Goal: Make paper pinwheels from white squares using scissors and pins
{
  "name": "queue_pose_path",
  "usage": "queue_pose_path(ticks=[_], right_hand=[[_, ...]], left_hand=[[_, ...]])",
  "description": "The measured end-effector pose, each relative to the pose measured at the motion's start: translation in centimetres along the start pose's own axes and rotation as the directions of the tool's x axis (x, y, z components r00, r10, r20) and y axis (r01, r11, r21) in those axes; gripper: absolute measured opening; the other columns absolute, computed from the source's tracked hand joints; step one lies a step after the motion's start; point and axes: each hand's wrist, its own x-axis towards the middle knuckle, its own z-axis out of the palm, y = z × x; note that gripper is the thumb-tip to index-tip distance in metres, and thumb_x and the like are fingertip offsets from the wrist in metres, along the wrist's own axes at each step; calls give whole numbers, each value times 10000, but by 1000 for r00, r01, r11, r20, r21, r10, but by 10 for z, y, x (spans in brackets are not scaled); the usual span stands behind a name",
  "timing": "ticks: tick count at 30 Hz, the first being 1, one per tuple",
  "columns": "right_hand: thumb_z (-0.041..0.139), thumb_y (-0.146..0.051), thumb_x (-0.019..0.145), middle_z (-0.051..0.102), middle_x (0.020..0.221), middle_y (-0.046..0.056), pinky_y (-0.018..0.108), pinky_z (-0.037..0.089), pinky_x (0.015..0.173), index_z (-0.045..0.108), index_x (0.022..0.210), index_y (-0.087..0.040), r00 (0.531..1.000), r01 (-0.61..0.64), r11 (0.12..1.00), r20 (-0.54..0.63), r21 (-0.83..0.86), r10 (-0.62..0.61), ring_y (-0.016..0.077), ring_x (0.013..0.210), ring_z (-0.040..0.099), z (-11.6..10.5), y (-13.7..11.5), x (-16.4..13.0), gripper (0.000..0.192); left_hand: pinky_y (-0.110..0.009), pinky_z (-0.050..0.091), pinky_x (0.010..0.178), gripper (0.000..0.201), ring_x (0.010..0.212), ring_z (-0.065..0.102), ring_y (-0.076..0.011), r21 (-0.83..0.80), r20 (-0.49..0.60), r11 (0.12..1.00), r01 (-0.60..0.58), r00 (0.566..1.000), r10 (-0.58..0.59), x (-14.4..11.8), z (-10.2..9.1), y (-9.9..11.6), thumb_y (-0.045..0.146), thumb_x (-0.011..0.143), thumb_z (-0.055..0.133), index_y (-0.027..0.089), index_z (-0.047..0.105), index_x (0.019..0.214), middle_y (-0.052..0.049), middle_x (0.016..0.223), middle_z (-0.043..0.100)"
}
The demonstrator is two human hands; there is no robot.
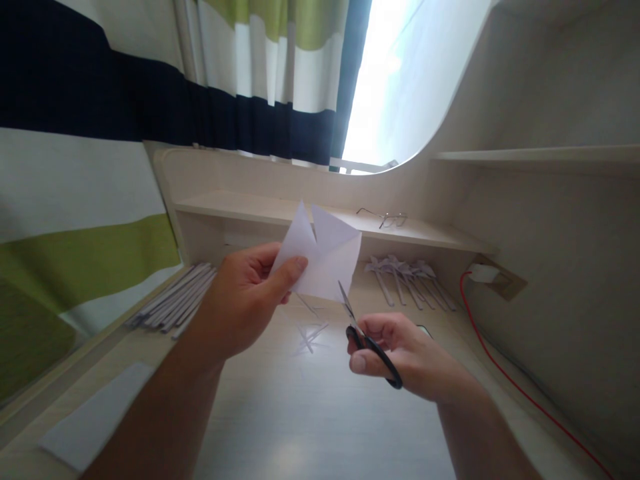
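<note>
The paper (330, 263), pinched in L hand (251, 293), extending right of this grip, is prob. v. light, bendable, easy to tear, best held by its edge, away from scissors (369, 343) grasped in R hand (397, 353)

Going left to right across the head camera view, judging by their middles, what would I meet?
Pile of white paper sticks → left hand → slit white paper → black-handled scissors → paper-topped sticks → white plug.
</note>
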Motion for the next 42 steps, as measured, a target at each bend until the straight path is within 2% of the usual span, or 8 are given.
queue_pose_path(ticks=[23,32,42], right_hand=[[865,-504,763,501,705,-31,232,288,545,665,828,-146,1000,2,1000,12,28,-3,95,621,408,0,2,1,415],[858,-529,758,443,634,-51,232,255,513,593,732,-156,1000,15,999,-9,30,-15,88,584,364,1,0,0,458],[852,-506,765,549,588,-26,218,279,475,643,687,-146,997,-9,1000,-73,-14,8,85,531,427,2,-2,2,423]], left_hand=[[-194,363,472,282,515,490,-97,1,-2,1000,8,1000,-8,0,1,-1,335,931,645,167,669,706,35,560,560],[-205,363,479,309,521,487,-104,9,4,1000,24,1000,-24,0,0,-1,378,931,650,166,660,706,33,566,554],[-208,357,473,311,513,474,-106,11,-6,999,30,1000,-30,2,1,-2,375,923,649,168,647,691,31,558,549]])
